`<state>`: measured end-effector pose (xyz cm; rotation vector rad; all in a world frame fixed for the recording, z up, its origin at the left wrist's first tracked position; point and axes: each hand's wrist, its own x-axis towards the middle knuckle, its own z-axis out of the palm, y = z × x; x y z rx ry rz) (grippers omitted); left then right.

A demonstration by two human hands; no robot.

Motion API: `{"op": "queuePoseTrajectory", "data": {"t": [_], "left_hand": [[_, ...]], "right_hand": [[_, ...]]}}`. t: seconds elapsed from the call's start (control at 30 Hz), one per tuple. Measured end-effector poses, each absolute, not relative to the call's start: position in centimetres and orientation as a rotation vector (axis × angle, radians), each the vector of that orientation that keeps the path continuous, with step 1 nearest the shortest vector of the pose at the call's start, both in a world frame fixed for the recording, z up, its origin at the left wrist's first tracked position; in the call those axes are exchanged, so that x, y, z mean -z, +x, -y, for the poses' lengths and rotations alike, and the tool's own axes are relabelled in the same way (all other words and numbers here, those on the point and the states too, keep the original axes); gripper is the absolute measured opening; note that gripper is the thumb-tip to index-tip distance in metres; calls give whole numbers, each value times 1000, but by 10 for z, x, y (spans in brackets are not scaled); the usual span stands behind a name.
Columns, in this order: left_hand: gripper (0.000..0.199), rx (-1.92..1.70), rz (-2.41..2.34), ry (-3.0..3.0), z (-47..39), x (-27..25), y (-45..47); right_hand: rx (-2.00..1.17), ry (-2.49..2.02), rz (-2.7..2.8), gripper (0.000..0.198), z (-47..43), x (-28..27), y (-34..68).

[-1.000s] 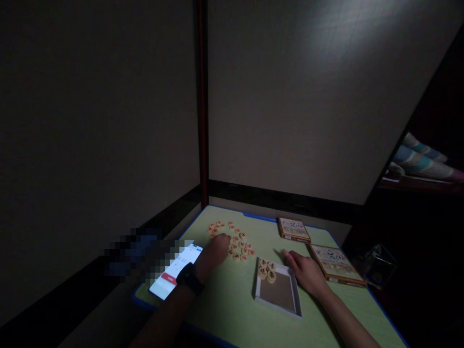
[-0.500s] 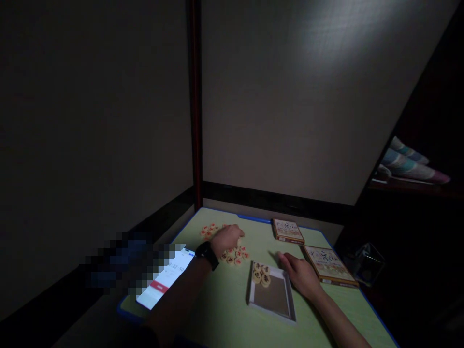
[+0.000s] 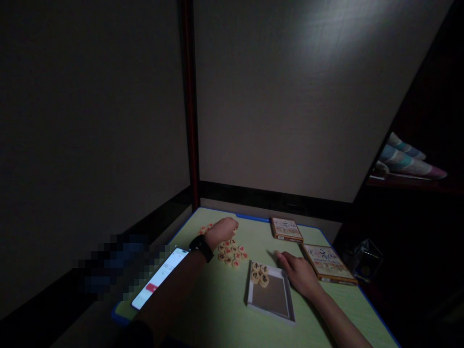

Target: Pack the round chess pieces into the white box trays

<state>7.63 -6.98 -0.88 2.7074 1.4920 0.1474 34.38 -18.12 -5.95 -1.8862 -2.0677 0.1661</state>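
Note:
My left hand [image 3: 223, 231], a dark watch on its wrist, is over a group of round Chinese chess pieces [image 3: 227, 251] with red and black characters. Its fingers curl down and look closed; whatever is between them is hidden. A shallow open box [image 3: 271, 296] lies to the right, with several black-marked pieces [image 3: 260, 273] gathered in its far left corner. Beside the box's far right corner rests my right hand [image 3: 297, 273], fingers stretched loosely forward. Nothing shows in its fingers, though contact with the box edge is unclear.
Two printed flat boxes [image 3: 328, 263] [image 3: 286, 229] lie at the right and far side of the green table [image 3: 217, 309]. A lit phone [image 3: 159, 278] lies at the left, partly behind my left forearm. Walls [image 3: 271, 121] stand beyond the table.
My left hand has drawn slightly left over the pieces, uncovering more of the near group. My right hand and the open box stay about where they were; the view has shifted a little.

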Motion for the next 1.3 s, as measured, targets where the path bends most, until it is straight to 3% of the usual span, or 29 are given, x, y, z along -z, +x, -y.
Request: {"op": "queuePoseTrajectory", "data": {"t": [0.7,0.97,1.3], "left_hand": [[38,80,-1406,2631,56,5,103],[24,-47,-1608,2634,92,3,90],[19,-76,-1596,2665,103,5,92]], "right_hand": [[-190,-1880,2060,52,180,63,346],[-218,-1904,2049,54,181,61,345],[-208,-1857,2020,56,180,66,348]]}}
